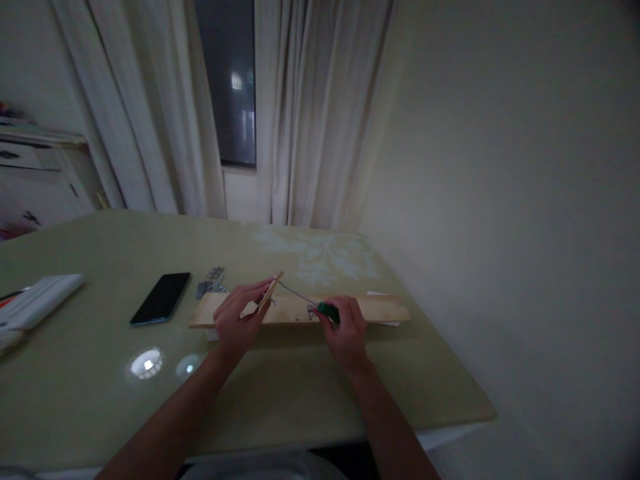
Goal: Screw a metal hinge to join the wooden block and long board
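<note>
A long pale wooden board (380, 309) lies flat on the green table (280, 393) in front of me. My left hand (239, 320) is closed on a small wooden piece (271, 291) that stands tilted on the board. My right hand (345, 327) grips a screwdriver by its green handle (329, 310). The thin metal shaft (296, 293) runs up and left to the base of the small piece. A small metal fitting (313, 311) sits on the board by my right thumb.
A black phone (161, 297) lies left of the board. Metal hinges (211, 281) rest between phone and board. A white object (37, 300) is at the table's left edge. Curtains (320, 113) and a dark window are behind; a bare wall stands to the right.
</note>
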{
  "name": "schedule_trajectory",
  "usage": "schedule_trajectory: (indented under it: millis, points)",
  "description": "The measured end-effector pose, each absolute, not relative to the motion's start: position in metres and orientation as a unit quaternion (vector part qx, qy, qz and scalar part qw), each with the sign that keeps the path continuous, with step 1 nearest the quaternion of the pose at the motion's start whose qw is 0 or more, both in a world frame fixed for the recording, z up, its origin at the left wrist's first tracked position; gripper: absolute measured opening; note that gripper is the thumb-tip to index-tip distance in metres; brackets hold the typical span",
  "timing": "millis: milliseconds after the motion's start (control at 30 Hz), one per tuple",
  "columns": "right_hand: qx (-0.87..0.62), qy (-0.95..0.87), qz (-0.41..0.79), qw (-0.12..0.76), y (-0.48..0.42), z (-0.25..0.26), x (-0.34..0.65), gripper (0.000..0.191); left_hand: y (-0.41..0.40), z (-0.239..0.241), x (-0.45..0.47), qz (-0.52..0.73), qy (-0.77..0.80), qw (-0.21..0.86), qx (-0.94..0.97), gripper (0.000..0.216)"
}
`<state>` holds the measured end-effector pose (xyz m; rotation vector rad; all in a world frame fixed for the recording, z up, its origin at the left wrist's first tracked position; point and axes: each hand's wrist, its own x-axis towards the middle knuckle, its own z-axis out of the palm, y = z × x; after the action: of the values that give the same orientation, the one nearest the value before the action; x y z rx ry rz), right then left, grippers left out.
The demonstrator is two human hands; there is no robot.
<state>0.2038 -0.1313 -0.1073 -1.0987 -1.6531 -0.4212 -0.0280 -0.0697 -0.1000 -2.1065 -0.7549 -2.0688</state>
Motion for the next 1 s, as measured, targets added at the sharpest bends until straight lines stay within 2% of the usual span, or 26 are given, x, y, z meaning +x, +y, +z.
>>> schedule_trajectory:
  millis: [233,600,833,1000]
  points:
    - [-0.511,-0.681,-0.177,0.493,-0.131,-0.117,0.198,0.024,-0.070,-0.099,-0.027,-0.679,-0.256,0.046,-0.686,0.020]
    - [-0.515,-0.707,-0.163,0.456,-0.128,-0.123,0.210,0.030,-0.073,-0.104,-0.021,-0.670,-0.208,0.030,-0.712,0.026]
    - [-0.497,-0.719,-0.114,0.471,-0.130,-0.117,0.202,0.017,-0.072,-0.102,-0.023,-0.666,-0.219,0.058,-0.711,0.020]
    - [-0.480,-0.732,-0.080,0.478,-0.132,-0.111,0.199,0.018,-0.070,-0.105,-0.023,-0.668,-0.246,0.075,-0.698,0.015]
